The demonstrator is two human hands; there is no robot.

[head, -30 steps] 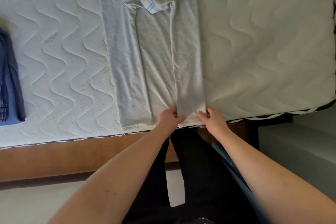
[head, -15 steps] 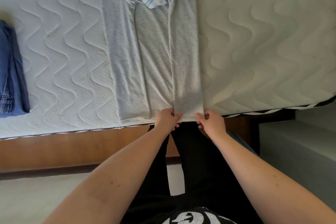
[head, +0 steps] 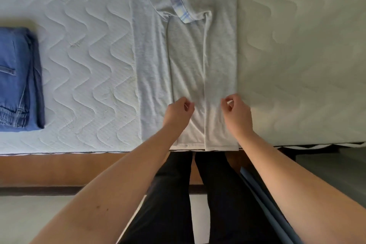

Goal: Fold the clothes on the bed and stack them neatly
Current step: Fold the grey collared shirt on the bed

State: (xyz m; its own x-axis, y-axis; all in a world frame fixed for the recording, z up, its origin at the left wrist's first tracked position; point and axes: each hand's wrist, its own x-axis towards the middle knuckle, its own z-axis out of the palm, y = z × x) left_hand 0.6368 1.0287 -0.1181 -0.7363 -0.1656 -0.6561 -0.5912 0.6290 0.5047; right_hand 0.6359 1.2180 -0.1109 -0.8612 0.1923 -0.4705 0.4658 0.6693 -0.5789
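Note:
A light grey shirt [head: 186, 61] lies lengthwise on the white quilted mattress [head: 85, 49]. Both its sides are folded inward and its hem lies flat at the near edge. A sleeve with a blue plaid cuff [head: 176, 0] is folded across its upper part. My left hand [head: 177, 113] hovers over the shirt's lower middle with its fingers curled, holding nothing. Over the right folded panel my right hand [head: 236, 113] is curled the same way and grips no cloth. Folded blue jeans [head: 17, 79] sit at the left of the bed.
The bed's wooden side rail [head: 59, 168] runs along the near edge, with pale floor below it. My legs in dark trousers stand against the bed. The mattress stretches bare to the right of the shirt [head: 307, 65].
Both hands let go of the shirt's hem at the bed edge and moved forward over the cloth. The hem now lies flat. The view shifted, so more of the jeans show.

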